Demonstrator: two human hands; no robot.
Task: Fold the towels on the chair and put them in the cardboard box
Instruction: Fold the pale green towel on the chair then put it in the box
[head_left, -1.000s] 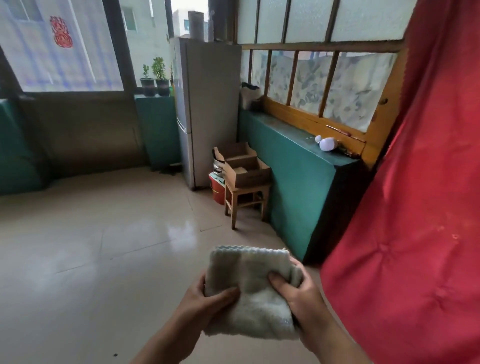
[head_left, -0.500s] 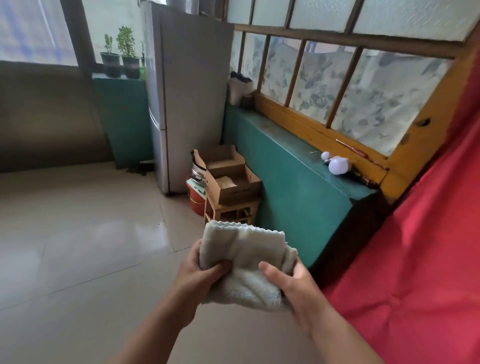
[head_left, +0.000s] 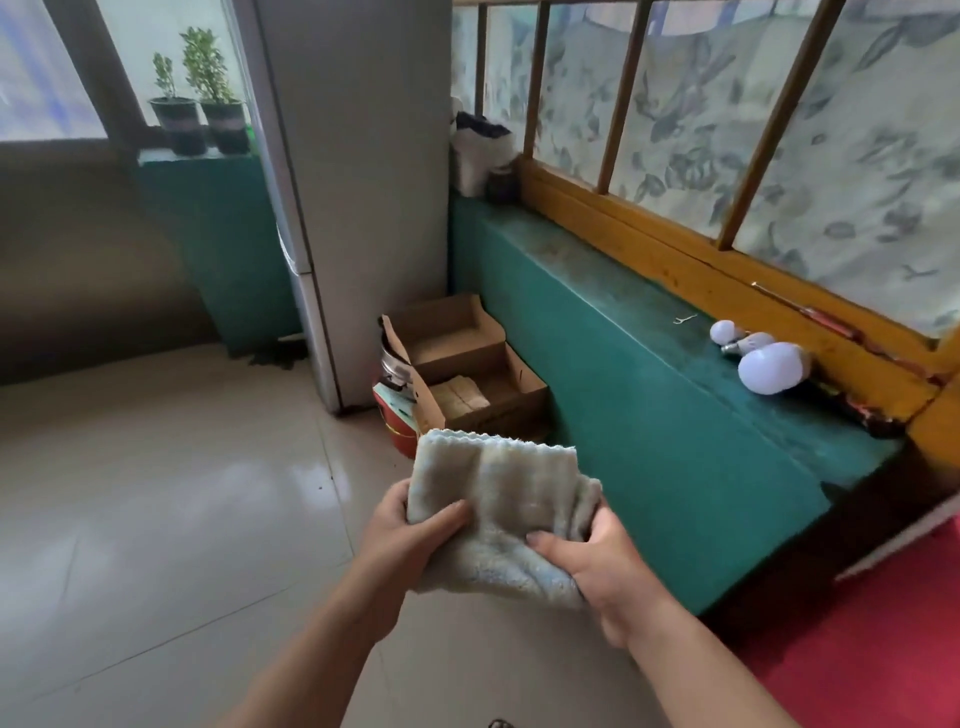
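Both the left hand (head_left: 410, 540) and right hand (head_left: 597, 566) grip the folded towel (head_left: 498, 514) just short of the cardboard box (head_left: 483, 384), so carrying is under way; next, I judge, lower it inside.

The cardboard box (head_left: 467, 374) sits on the floor (head_left: 156, 493), right beside the ledge (head_left: 649, 405). A towel (head_left: 460, 397) lies inside the box. The fridge (head_left: 358, 197) stands just behind the box. A bucket (head_left: 397, 423) is left of the box, touching it. Two hands hold another towel (head_left: 498, 514) in front of the box.
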